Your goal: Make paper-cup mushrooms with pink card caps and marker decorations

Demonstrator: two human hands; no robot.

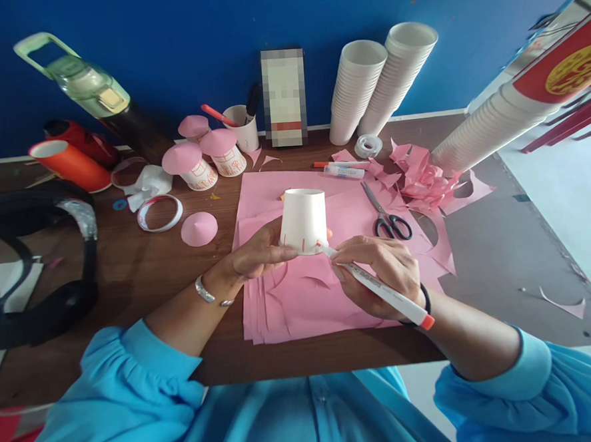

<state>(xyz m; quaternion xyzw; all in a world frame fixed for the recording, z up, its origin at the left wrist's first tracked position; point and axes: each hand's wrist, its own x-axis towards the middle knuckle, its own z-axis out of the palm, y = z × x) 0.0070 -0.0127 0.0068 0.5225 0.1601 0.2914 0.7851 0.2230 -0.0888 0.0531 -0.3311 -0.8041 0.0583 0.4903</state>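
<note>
My left hand (pixel 262 251) holds a white paper cup (pixel 304 217) upside down, its wide rim at the bottom. Short red strokes show on the cup near that rim. In my right hand (pixel 378 269) is a white marker (pixel 385 294) with a red end cap, its tip at the lower right of the cup. Both hands are above a stack of pink paper sheets (pixel 301 307). Black-handled scissors (pixel 388 218) lie on the paper to the right of the cup.
Decorated cups with pink cone tops (pixel 182 159) stand at the back left, near a bottle (pixel 92 93) and a pen cup (pixel 247 134). Cup stacks (pixel 357 87) stand behind. Crumpled pink scraps (pixel 423 176) lie right; a black headset (pixel 90 260) lies left.
</note>
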